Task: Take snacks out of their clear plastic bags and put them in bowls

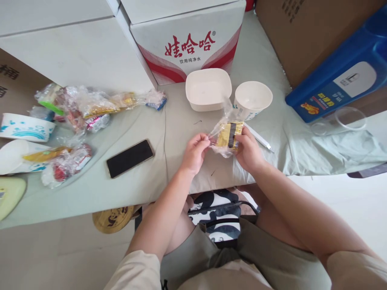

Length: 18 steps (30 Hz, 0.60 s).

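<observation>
Both my hands hold a clear plastic bag (222, 131) with yellow packets and a dark stripe inside, just above the table's cloth. My left hand (195, 151) pinches the bag's left edge with closed fingers. My right hand (248, 149) grips the bag's right side, fingers wrapped round it. Just behind the bag stand a white rectangular bowl (208, 88) and a white paper cup (253, 98), both with nothing visible inside. A white pen (259, 138) lies by my right hand.
A black phone (130, 158) lies left of my hands. Several wrapped snacks (87, 104) and paper bowls (26, 128) crowd the far left. A white carton with red print (187, 40) stands behind, a blue box (341, 72) at the right. The table edge (90, 203) runs near my knees.
</observation>
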Each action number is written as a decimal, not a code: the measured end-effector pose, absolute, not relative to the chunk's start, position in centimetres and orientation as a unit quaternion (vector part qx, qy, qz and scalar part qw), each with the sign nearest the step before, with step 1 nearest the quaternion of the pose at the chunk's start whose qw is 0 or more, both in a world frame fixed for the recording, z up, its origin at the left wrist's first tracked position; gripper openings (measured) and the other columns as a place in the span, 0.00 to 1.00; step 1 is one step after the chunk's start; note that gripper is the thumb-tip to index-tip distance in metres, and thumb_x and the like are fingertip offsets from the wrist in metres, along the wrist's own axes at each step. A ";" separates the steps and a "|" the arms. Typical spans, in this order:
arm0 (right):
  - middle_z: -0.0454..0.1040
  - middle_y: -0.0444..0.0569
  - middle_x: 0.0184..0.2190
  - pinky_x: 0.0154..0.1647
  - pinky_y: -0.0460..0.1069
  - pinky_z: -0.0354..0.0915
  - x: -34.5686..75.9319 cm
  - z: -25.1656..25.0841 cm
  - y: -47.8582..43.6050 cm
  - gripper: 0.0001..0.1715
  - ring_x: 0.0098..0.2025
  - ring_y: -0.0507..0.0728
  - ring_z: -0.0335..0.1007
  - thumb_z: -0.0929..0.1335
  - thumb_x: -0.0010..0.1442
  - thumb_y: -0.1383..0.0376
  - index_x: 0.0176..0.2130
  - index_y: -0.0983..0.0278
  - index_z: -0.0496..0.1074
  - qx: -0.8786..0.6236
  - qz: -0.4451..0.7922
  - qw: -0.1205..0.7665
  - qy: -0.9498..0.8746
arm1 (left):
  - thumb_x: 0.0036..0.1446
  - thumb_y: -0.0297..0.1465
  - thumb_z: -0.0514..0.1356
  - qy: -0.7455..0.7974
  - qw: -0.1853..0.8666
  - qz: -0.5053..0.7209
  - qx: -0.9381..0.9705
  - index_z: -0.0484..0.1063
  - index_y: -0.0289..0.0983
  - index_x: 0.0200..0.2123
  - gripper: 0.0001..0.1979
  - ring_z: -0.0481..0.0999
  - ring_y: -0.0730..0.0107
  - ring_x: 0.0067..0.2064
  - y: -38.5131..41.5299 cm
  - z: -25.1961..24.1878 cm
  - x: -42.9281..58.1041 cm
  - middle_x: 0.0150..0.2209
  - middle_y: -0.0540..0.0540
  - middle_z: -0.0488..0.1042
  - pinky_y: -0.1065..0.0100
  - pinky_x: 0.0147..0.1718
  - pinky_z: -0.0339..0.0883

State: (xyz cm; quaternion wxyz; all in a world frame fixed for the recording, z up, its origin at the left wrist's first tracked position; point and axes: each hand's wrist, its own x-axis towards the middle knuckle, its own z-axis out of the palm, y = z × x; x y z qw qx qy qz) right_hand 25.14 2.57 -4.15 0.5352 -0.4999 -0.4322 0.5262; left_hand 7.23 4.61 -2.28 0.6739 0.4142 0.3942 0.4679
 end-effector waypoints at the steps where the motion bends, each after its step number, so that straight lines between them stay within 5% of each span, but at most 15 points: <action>1: 0.77 0.49 0.45 0.40 0.57 0.75 25.3 -4.2 2.7 0.17 0.42 0.60 0.77 0.63 0.63 0.52 0.49 0.55 0.63 -0.481 0.552 0.534 -0.424 | 0.49 0.37 0.64 0.384 0.693 0.475 0.382 0.61 0.40 0.27 0.14 0.74 0.71 0.33 4.7 -2.1 7.1 0.33 0.49 0.72 0.66 0.34 0.70; 5: 0.77 0.47 0.40 0.36 0.58 0.74 25.3 -3.6 2.8 0.17 0.38 0.61 0.77 0.62 0.63 0.51 0.49 0.55 0.64 -0.442 0.579 0.540 -0.421 | 0.49 0.39 0.63 0.393 0.703 0.486 0.341 0.54 0.41 0.28 0.17 0.75 0.68 0.33 5.1 -1.2 6.6 0.34 0.49 0.72 0.65 0.31 0.69; 11: 0.78 0.51 0.45 0.42 0.60 0.75 23.7 -2.3 1.9 0.27 0.44 0.64 0.78 0.68 0.60 0.47 0.52 0.56 0.64 -0.458 0.622 0.505 -0.385 | 0.47 0.39 0.66 0.382 0.704 0.445 0.400 0.59 0.40 0.28 0.17 0.74 0.70 0.34 4.8 -1.4 6.7 0.32 0.50 0.73 0.66 0.35 0.69; 18: 0.78 0.51 0.45 0.49 0.61 0.70 24.1 -2.5 1.7 0.33 0.45 0.64 0.75 0.76 0.51 0.52 0.51 0.60 0.66 -0.607 0.379 0.440 -0.541 | 0.53 0.46 0.69 0.435 0.594 0.460 0.497 0.66 0.39 0.29 0.20 0.68 0.75 0.30 4.9 -2.7 7.1 0.27 0.53 0.68 0.70 0.32 0.62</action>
